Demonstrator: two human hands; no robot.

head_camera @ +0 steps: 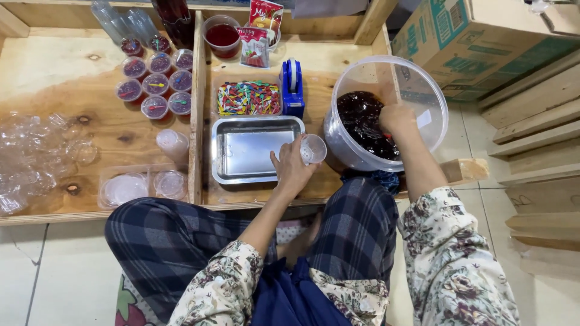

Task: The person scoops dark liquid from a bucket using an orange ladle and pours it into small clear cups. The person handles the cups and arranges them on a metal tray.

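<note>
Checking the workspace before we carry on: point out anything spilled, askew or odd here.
Nothing looks spilled. The dark jelly sits inside the big clear tub, where the right hand reaches; the left hand holds a small clear cup. Only the crumpled clear plastic looks untidy.

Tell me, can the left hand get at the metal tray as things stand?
Probably yes. The left hand hovers just by the metal tray, nothing between them, but it holds a small clear cup, so its fingers are not free.
</note>
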